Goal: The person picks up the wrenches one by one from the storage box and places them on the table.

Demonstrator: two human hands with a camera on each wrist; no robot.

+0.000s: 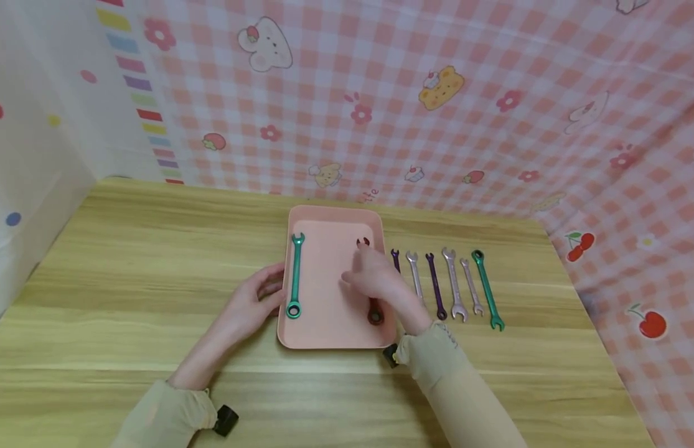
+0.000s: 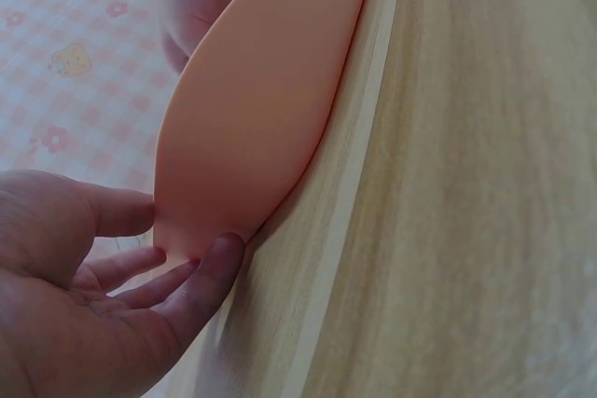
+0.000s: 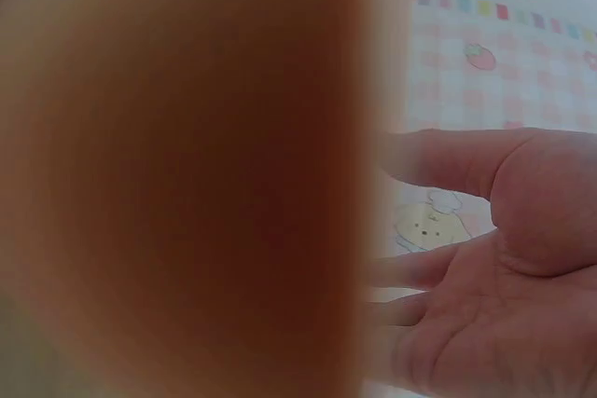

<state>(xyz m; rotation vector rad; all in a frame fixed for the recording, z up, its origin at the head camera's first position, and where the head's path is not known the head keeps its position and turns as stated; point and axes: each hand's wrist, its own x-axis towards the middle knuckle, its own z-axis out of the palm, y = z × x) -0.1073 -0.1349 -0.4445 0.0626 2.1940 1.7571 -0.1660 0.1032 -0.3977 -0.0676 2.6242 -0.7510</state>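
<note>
A pink tray [image 1: 332, 336] lies on the table with a green wrench [image 1: 295, 274] along its left side. Along the right side of the tray is a dark red wrench [image 1: 376, 314], its middle hidden by my right hand [image 1: 377, 274]. That hand is over the wrench, fingers extended toward its far end and thumb apart from it. Whether the fingertips touch the wrench is unclear; the blurred tray wall [image 3: 205, 174] covers them in the right wrist view. My left hand [image 2: 112, 295] rests its fingertips against the outside of the tray's wall, fingers relaxed.
Right of the tray several wrenches stand in a row: a purple one [image 1: 436, 286], a large silver one [image 1: 454, 283], a small silver one [image 1: 472, 286] and a green one [image 1: 488, 289]. My right forearm partly covers the nearest ones. A checked cloth [image 1: 324, 93] hangs behind the table.
</note>
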